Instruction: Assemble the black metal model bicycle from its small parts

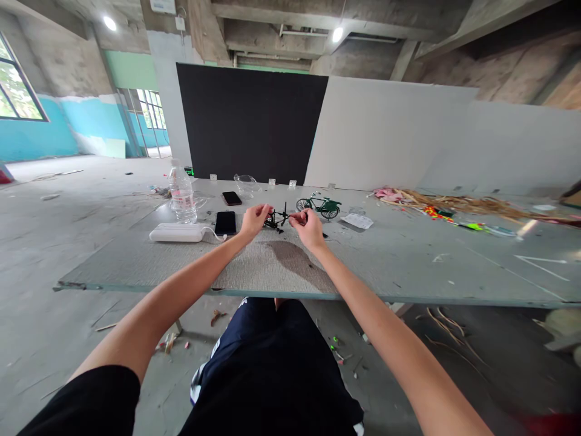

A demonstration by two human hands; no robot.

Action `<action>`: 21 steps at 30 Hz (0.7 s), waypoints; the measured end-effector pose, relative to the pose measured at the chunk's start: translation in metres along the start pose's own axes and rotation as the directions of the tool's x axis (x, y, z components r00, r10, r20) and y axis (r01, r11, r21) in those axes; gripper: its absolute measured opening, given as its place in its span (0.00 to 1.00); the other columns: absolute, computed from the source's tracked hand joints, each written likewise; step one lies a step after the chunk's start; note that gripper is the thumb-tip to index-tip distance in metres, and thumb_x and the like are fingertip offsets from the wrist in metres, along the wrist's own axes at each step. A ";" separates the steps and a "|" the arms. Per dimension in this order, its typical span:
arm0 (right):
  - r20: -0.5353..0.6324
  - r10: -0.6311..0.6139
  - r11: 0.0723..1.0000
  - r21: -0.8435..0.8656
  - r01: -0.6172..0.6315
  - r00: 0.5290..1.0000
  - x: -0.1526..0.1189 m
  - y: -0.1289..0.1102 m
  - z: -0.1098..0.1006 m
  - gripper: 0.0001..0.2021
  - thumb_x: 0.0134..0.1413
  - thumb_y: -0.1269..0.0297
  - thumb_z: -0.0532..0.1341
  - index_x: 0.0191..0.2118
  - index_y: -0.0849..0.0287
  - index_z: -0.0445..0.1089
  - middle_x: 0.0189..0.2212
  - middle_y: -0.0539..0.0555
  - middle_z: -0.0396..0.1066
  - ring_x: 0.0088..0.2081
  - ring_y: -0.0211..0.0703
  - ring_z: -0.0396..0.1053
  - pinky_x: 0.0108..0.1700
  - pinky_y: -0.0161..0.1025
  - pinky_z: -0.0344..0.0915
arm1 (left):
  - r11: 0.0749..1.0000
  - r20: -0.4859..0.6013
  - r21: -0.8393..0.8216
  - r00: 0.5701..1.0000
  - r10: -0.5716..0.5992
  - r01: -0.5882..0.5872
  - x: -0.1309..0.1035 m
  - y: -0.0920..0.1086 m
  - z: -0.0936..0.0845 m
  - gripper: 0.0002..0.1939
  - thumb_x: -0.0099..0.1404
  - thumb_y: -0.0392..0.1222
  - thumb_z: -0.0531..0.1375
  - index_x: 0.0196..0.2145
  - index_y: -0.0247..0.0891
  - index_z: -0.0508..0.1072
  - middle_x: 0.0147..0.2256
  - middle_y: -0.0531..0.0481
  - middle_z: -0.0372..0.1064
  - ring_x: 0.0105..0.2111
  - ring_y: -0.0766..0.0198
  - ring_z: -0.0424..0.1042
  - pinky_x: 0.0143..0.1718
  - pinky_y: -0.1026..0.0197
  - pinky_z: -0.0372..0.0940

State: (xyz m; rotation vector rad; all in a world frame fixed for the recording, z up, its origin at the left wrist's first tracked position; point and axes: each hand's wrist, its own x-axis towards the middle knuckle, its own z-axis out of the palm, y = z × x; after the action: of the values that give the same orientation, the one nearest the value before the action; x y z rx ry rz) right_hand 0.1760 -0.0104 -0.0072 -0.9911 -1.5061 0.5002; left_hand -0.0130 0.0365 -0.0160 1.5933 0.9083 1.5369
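Note:
Between my two hands is a small dark model bicycle frame (280,217), with a wheel and thin parts at its left end. My left hand (256,219) is closed, fingers pinched at the left end of the dark frame. At its right end, my right hand (305,225) has thumb and fingers pressed together; what sits between them is too small to make out. A green model bicycle (320,204) stands upright on the table (254,266) just behind my right hand.
Left of my hands are a plastic bottle (182,195), a white power bank (176,232) with a cable, and two phones (226,223). A crumpled paper (357,221) lies right of the green bicycle. Brown strips (449,203) lie farther right. Black and white panels stand behind.

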 end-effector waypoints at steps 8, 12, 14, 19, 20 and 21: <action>0.046 -0.019 0.999 -0.029 0.020 0.999 -0.004 -0.010 0.003 0.24 0.49 0.51 0.68 0.29 0.50 0.49 0.36 0.57 0.76 0.39 0.52 0.74 0.45 0.53 0.71 | 0.996 0.185 0.075 0.982 0.031 -0.045 -0.006 -0.001 0.003 0.18 0.54 0.50 0.71 0.39 0.36 0.82 0.35 0.43 0.80 0.34 0.57 0.77 0.40 0.56 0.70; 0.051 -0.037 0.999 -0.035 0.039 0.998 -0.004 -0.011 0.002 0.24 0.50 0.49 0.68 0.29 0.50 0.49 0.35 0.58 0.76 0.40 0.54 0.75 0.45 0.54 0.71 | 0.997 0.187 0.069 0.982 0.020 -0.034 -0.007 0.000 0.003 0.18 0.55 0.50 0.71 0.39 0.35 0.81 0.37 0.42 0.80 0.36 0.55 0.78 0.42 0.54 0.70; 0.055 -0.043 0.998 -0.051 0.046 0.998 -0.004 -0.011 0.002 0.24 0.49 0.47 0.67 0.29 0.50 0.49 0.35 0.57 0.76 0.40 0.54 0.75 0.45 0.53 0.71 | 0.999 0.194 0.042 0.981 0.012 -0.021 -0.007 0.000 0.003 0.18 0.55 0.50 0.70 0.38 0.35 0.81 0.38 0.42 0.80 0.37 0.55 0.78 0.43 0.54 0.70; 0.034 -0.062 0.997 -0.049 0.064 0.998 -0.004 -0.010 0.003 0.23 0.51 0.48 0.66 0.29 0.51 0.49 0.36 0.57 0.77 0.39 0.50 0.75 0.44 0.49 0.72 | 0.995 0.249 -0.098 0.968 -0.006 0.032 -0.006 0.000 0.006 0.19 0.55 0.51 0.70 0.39 0.34 0.77 0.35 0.43 0.80 0.35 0.59 0.77 0.43 0.55 0.70; 0.030 -0.063 0.997 -0.044 0.064 0.998 -0.004 -0.010 0.003 0.22 0.52 0.49 0.65 0.29 0.51 0.49 0.36 0.57 0.77 0.38 0.49 0.75 0.44 0.48 0.72 | 0.994 0.251 -0.107 0.968 -0.010 0.038 -0.006 0.000 0.007 0.19 0.56 0.50 0.70 0.39 0.34 0.77 0.34 0.43 0.80 0.34 0.60 0.77 0.42 0.55 0.70; 0.030 -0.063 0.997 -0.044 0.064 0.998 -0.004 -0.010 0.003 0.22 0.52 0.50 0.65 0.30 0.51 0.49 0.36 0.57 0.77 0.38 0.49 0.75 0.43 0.48 0.71 | 0.993 0.249 -0.109 0.968 -0.016 0.044 -0.006 0.001 0.008 0.19 0.56 0.50 0.70 0.38 0.34 0.76 0.34 0.43 0.80 0.33 0.60 0.77 0.41 0.56 0.69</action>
State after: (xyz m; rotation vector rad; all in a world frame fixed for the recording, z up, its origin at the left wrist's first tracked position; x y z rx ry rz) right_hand 0.1695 -0.0182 -0.0027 -0.9713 -1.5753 0.4383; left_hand -0.0053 0.0303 -0.0186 1.6365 0.6915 1.3087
